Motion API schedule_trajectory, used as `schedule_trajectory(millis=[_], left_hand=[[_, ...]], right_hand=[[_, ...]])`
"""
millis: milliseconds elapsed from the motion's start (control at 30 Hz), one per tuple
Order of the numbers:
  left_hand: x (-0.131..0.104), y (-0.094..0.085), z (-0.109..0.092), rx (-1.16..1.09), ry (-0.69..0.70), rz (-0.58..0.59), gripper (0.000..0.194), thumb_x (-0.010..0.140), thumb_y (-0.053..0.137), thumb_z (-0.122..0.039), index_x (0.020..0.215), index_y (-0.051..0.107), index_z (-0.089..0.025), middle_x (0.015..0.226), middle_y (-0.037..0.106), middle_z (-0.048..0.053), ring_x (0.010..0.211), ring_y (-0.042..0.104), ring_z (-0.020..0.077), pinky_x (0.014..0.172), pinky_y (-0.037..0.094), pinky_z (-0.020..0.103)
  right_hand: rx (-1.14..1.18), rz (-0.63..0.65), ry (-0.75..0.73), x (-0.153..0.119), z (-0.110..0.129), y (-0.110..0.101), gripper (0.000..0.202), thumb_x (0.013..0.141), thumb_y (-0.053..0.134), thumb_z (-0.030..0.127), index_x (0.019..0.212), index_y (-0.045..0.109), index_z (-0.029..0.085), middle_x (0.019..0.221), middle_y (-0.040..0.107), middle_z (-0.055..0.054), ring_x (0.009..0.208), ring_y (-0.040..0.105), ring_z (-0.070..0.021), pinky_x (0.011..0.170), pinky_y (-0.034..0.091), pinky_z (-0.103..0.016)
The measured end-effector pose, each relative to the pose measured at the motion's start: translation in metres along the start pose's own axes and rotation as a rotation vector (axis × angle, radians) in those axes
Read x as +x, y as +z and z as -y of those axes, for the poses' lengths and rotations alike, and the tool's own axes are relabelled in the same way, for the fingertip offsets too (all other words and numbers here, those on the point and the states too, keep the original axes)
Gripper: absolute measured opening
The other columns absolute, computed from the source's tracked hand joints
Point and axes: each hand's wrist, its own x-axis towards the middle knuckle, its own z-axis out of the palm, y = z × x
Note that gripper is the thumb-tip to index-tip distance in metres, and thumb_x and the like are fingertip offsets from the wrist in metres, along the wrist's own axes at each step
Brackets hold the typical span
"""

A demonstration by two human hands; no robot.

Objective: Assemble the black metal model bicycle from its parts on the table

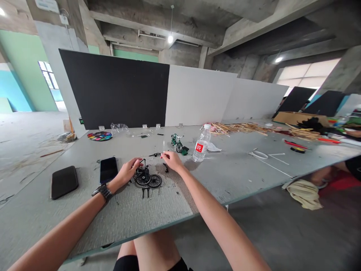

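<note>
In front of me on the table is a partly assembled black model bicycle (pixel 143 176), with a spoked wheel (pixel 155 181) at its right. My left hand (pixel 128 171), wearing a dark watch, has its fingers closed at the upper left of the bicycle. My right hand (pixel 171 161) pinches the right end of a thin black handlebar-like part (pixel 154 154) just beyond the bicycle. A small black part (pixel 166 168) lies below the right hand. Nearer the table edge rests a forked black piece (pixel 146 192), with tiny bits scattered around.
Two dark phones (pixel 64 182) (pixel 108 170) lie at the left. Behind are a paint palette (pixel 99 136), clear plastic wrap (pixel 119 129) and a green model bicycle (pixel 176 143). A water bottle (pixel 202 143) stands right; wood strips (pixel 242 128) and cable ties (pixel 259 154) lie farther right.
</note>
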Motion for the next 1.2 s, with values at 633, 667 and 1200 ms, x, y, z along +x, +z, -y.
schedule_trajectory(millis=[633,667,1200], left_hand=[[0.002,0.002,0.005,-0.219,0.053,0.007,0.056,0.095,0.043,-0.056,0.129,0.053,-0.013,0.114,0.073,0.014,0.111,0.067,0.0249,0.1,0.048,0.04],[0.002,0.002,0.003,-0.226,0.062,0.011,0.055,0.095,0.045,-0.056,0.129,0.053,-0.013,0.116,0.072,0.014,0.113,0.066,0.025,0.102,0.047,0.041],[-0.003,-0.003,-0.001,-0.459,-0.069,0.067,0.068,0.087,0.066,-0.046,0.141,0.038,-0.015,0.134,0.062,0.02,0.117,0.063,0.0264,0.081,0.054,0.033]], right_hand=[[-0.197,0.191,-0.196,-0.007,0.053,0.004,0.038,0.095,0.052,0.055,0.106,0.068,0.023,0.073,0.069,-0.001,0.064,0.059,-0.0142,0.06,0.031,-0.024],[-0.218,0.2,-0.209,-0.008,0.057,0.006,0.036,0.093,0.055,0.054,0.104,0.068,0.023,0.077,0.071,-0.002,0.069,0.061,-0.0154,0.061,0.032,-0.025],[-0.403,0.169,-0.178,-0.007,0.068,0.019,0.026,0.099,0.049,0.043,0.107,0.065,0.025,0.093,0.077,-0.005,0.082,0.072,-0.0203,0.063,0.038,-0.026]])
